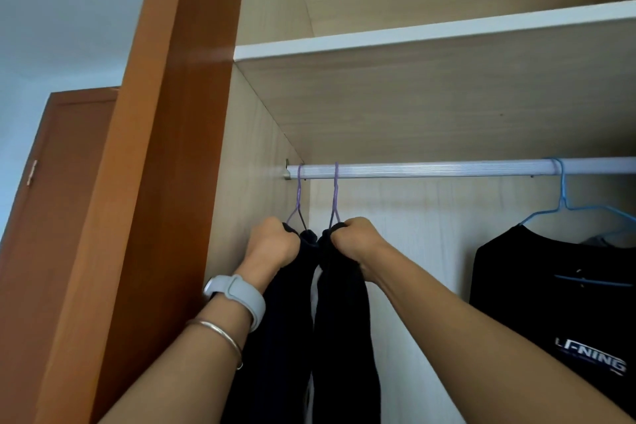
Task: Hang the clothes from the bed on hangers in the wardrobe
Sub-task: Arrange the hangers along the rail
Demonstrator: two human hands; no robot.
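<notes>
Two purple wire hangers hook over the left end of the white wardrobe rail. A dark navy garment hangs from each of them. My left hand grips the top of the left dark garment, just under its hanger. The top of the right dark garment is gripped by my right hand below the second hanger. Both fists are curled round cloth, close together beside the wardrobe's left wall.
A black T-shirt with white lettering hangs on a blue hanger at the right of the rail. A shelf runs above the rail. The orange-brown wardrobe frame stands at left, and bare rail lies between the garments.
</notes>
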